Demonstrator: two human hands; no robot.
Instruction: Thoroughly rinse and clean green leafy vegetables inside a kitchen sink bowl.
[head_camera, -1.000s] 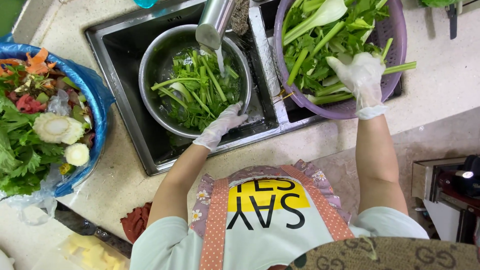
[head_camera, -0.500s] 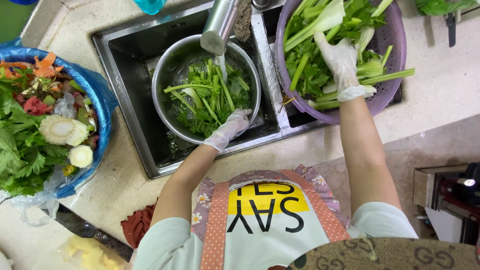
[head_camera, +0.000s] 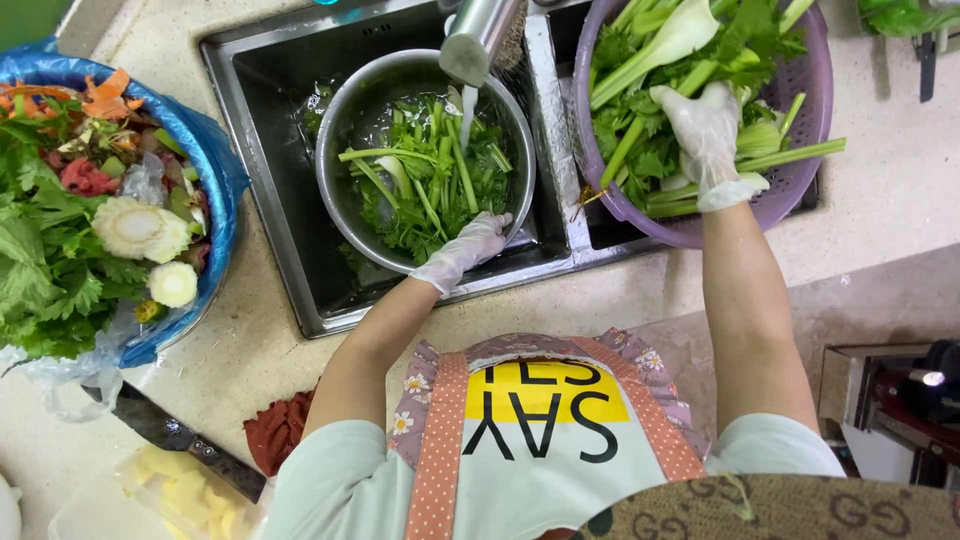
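A steel bowl (head_camera: 350, 120) full of green leafy stalks (head_camera: 425, 185) in water stands in the sink, under a running tap (head_camera: 480, 35). My left hand (head_camera: 470, 245), in a thin clear glove, grips the bowl's near rim. My right hand (head_camera: 710, 135), also gloved, rests on a bundle of celery-like stalks (head_camera: 800, 152) in a purple colander (head_camera: 805, 85) set over the right side of the sink. Its fingers curl around the stalks.
A blue-lined bin (head_camera: 205, 150) of vegetable scraps sits left of the sink (head_camera: 260, 150). A dark-handled knife (head_camera: 170, 435), a red cloth (head_camera: 280, 435) and a clear container of pale cut pieces (head_camera: 185, 495) lie at the lower left. Another knife (head_camera: 928, 55) lies at the upper right.
My right hand moved further onto the greens in the colander and closed around stalks. My left hand shifted right along the bowl's rim. The view moved in closer.
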